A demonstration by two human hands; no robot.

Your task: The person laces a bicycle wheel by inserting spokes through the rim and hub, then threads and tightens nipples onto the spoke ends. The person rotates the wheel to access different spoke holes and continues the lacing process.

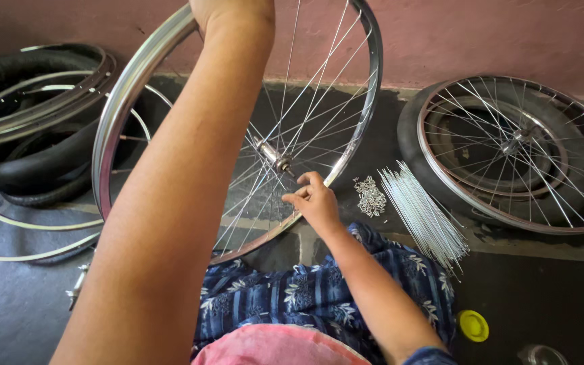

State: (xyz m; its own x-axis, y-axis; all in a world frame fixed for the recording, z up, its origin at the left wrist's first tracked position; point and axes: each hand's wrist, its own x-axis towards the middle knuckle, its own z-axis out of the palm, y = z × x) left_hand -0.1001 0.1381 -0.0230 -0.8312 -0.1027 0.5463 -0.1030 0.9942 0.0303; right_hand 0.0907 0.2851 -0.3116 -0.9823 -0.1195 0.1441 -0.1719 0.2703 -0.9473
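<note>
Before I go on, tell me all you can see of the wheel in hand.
The wheel is a shiny metal rim with thin wire spokes running to a central hub, no tyre fitted. It stands nearly upright against the lap. The left hand grips its top edge; the right hand pinches among the lower spokes.

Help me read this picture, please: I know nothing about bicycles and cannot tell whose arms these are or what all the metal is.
The camera sits on a person's head and looks down at their own arms. The left hand, partly cut off at the top edge, steadies a spoked bicycle wheel by its rim. The right hand pinches at the spokes just below the hub. On the dark floor to the right lie a bundle of loose spokes, a little heap of small metal pieces, a yellow cap and another wheel in its tyre. To the left are bare rims and tyres.
</note>
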